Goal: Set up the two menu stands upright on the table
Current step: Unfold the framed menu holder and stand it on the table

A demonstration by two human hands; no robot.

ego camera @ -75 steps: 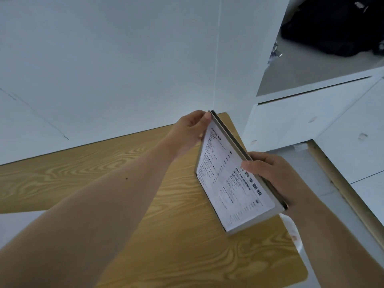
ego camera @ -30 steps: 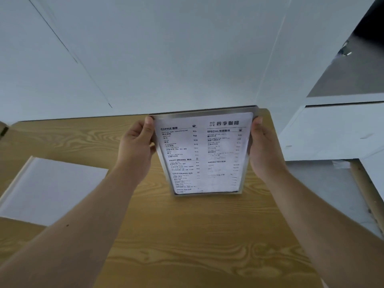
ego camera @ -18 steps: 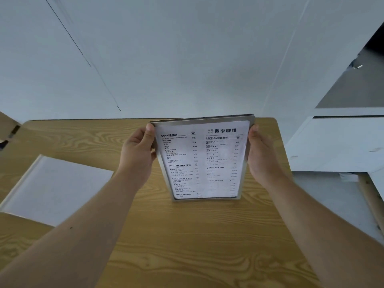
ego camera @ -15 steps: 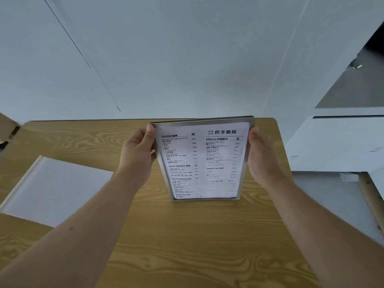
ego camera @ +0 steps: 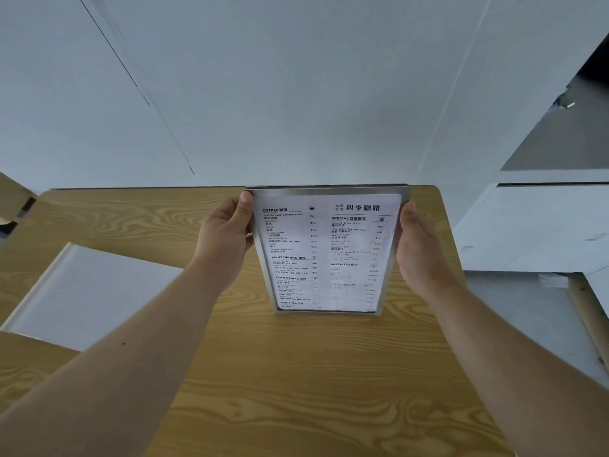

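Note:
A metal-framed menu stand [ego camera: 326,252] with a printed drinks list stands upright on the wooden table [ego camera: 263,374], its lower edge on the tabletop and its face towards me. My left hand [ego camera: 224,242] grips its left edge near the top. My right hand [ego camera: 418,252] holds its right edge. A second menu stand [ego camera: 85,291] lies flat on the table at the left, its pale blank side up.
A white wall [ego camera: 263,94] rises right behind the table's far edge. White panels and a low white unit [ego camera: 534,225] stand to the right, with grey floor [ego camera: 527,324] past the table's right edge. A wooden piece [ego camera: 16,199] shows at the far left.
Since 2.5 s ago the stand has been turned from edge-on at the table's right corner to face me, standing near the table's far middle. In the last half second it has barely moved.

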